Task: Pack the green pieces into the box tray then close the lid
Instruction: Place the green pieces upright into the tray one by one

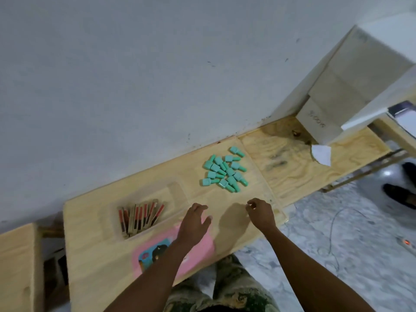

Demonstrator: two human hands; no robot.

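Observation:
Several mint-green pieces point(225, 171) lie in a loose heap on the wooden table, on what looks like a shallow clear tray point(271, 199) whose faint rim runs along the right. My left hand point(193, 224) hovers palm down with fingers spread over the top edge of a pink box part point(202, 248) with a cartoon picture. My right hand point(261, 212) is near the table's front edge, below the heap, with fingers curled in; nothing shows between them. Both hands are a hand's length short of the green pieces.
A clear plastic container point(173, 190) at the left holds several wooden sticks point(140, 218) with red and black marks. A white cardboard box point(319, 122) and a paper scrap point(322, 154) sit at the far right. The wall runs behind the table; cables lie on the floor.

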